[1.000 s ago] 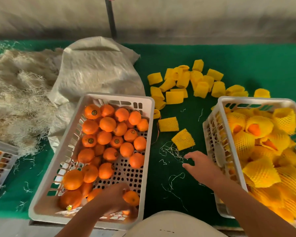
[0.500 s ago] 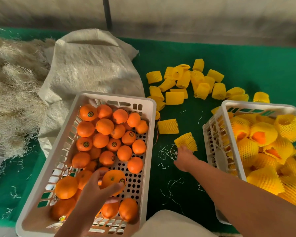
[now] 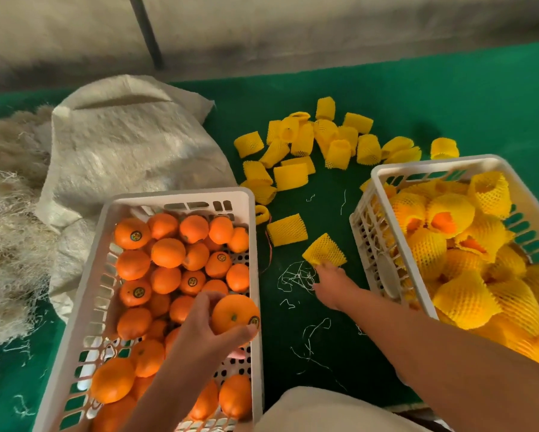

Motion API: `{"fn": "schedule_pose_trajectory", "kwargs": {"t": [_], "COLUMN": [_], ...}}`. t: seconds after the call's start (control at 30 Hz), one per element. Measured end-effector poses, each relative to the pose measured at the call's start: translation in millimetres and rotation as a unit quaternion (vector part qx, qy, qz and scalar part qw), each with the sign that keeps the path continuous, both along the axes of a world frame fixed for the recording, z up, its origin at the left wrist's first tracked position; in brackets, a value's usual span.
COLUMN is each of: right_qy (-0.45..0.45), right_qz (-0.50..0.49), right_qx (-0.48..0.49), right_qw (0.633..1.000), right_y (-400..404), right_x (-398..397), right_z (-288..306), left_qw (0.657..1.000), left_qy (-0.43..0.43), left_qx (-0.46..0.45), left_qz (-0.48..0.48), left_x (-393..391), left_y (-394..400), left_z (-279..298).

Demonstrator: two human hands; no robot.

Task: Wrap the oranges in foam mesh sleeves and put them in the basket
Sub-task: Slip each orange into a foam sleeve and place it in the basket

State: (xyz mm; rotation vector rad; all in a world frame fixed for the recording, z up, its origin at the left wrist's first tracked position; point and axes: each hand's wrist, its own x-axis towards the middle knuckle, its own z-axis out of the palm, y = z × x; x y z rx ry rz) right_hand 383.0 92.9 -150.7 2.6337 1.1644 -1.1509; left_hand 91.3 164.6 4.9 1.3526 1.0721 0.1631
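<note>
Both hands now loaded: your left hand (image 3: 199, 332) has lifted an orange (image 3: 234, 313) clear of the crate (image 3: 181, 194).
Your right hand (image 3: 332, 283) has reached the foam sleeve (image 3: 324, 249), seemingly pinching it; wrapping comes next.

Glossy oranges (image 3: 168, 269) in perforated plastic crate (image 3: 181, 194), foam mesh sleeves (image 3: 312, 145) on matt green felt (image 3: 449, 98)

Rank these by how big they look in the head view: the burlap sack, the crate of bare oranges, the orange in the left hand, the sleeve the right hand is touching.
1. crate of bare oranges
2. burlap sack, though it lies farther away, so this is unsure
3. Orange in the left hand and sleeve at the right hand look alike
</note>
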Motion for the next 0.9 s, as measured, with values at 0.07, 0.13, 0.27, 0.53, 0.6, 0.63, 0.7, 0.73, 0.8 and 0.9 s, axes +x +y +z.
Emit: {"fn": "schedule_pose_trajectory", "kwargs": {"t": [0.07,0.13,0.27,0.53,0.6,0.63,0.7,0.73,0.8,0.9], "right_qy": [-0.021,-0.041,-0.06,-0.045,-0.037,-0.03,-0.013,-0.008,-0.022,-0.021], "right_qz": [-0.045,-0.088,-0.081,0.08,0.113,0.119,0.126,0.138,0.183,0.175], "right_qx": [0.103,0.208,0.344,0.324,0.299,0.288,0.289,0.301,0.328,0.317], "right_qw": [0.993,0.973,0.934,0.942,0.947,0.95,0.949,0.943,0.927,0.932], "right_y": [-10,-25,-58,-87,-93,-96,-99,-101,-102,-100], "right_x": [0,-4,-18,-42,-45,-46,-51,-53,-58,-59], "right_z": [8,24,56,95,94,94,95,96,97,95], "left_qw": [0.999,0.991,0.951,0.839,0.819,0.816,0.821,0.825,0.833,0.824], "left_qy": [0.022,0.059,0.074,0.191,0.24,0.254,0.258,0.254,0.247,0.261], "left_qx": [0.029,0.083,0.168,0.27,0.278,0.28,0.284,0.286,0.288,0.292], "left_qz": [-0.026,-0.085,-0.249,-0.433,-0.441,-0.438,-0.424,-0.416,-0.403,-0.408], "left_x": [8,17,40,96,102,103,103,102,101,101], "left_y": [-5,-10,-24,-57,-61,-64,-68,-71,-75,-78], "left_z": [0,-3,0,-16,-21,-23,-26,-27,-27,-25]}}
